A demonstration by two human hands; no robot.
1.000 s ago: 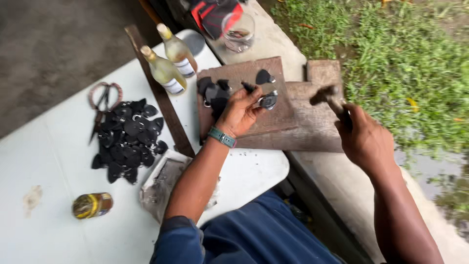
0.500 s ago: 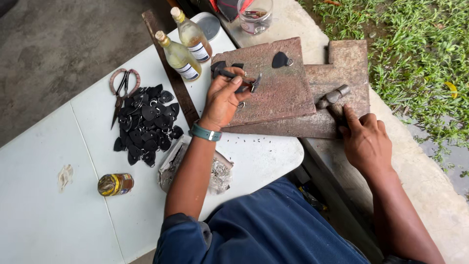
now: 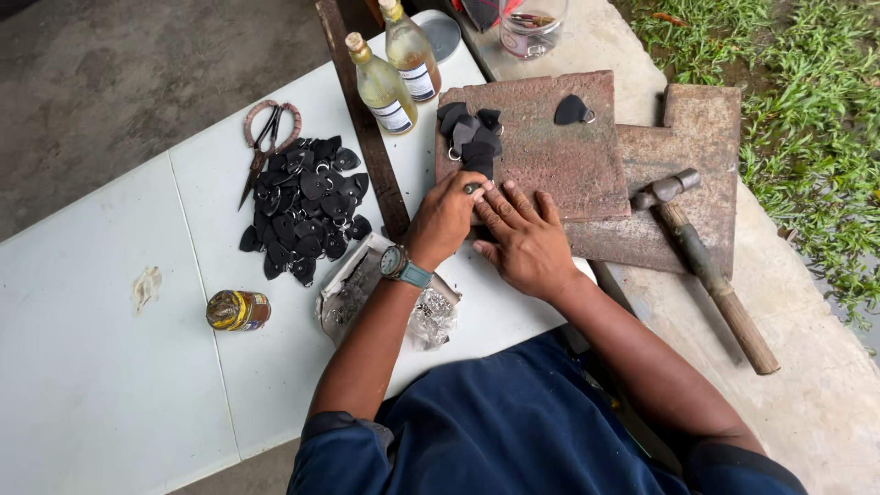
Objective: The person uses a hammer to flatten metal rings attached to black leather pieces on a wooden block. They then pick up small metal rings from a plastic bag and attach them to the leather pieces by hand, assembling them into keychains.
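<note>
My left hand [image 3: 447, 218], with a watch on its wrist, is closed around a small metal piece [image 3: 472, 188] at the near edge of a reddish stone slab [image 3: 550, 160]. My right hand [image 3: 524, 240] lies beside it with fingers spread, its fingertips touching the left hand and holding nothing. Several black leather pieces [image 3: 472, 137] are stacked on the slab just beyond my hands. A single one [image 3: 570, 110] lies farther back. A hammer [image 3: 701, 257] rests on a second slab [image 3: 706, 128] to the right, away from both hands.
On the white table [image 3: 110, 385] lie a pile of black leather pieces [image 3: 307, 206], scissors [image 3: 266, 147], a small tin [image 3: 236, 310] and a plastic bag of metal rings [image 3: 362, 289]. Two glass bottles [image 3: 383, 87] and a wooden strip [image 3: 362, 119] stand behind. Grass [image 3: 816, 119] borders the right.
My right hand let go of the hammer, which now lies on the slab, and moved left to meet my left hand. My left hand drew back to the slab's near edge.
</note>
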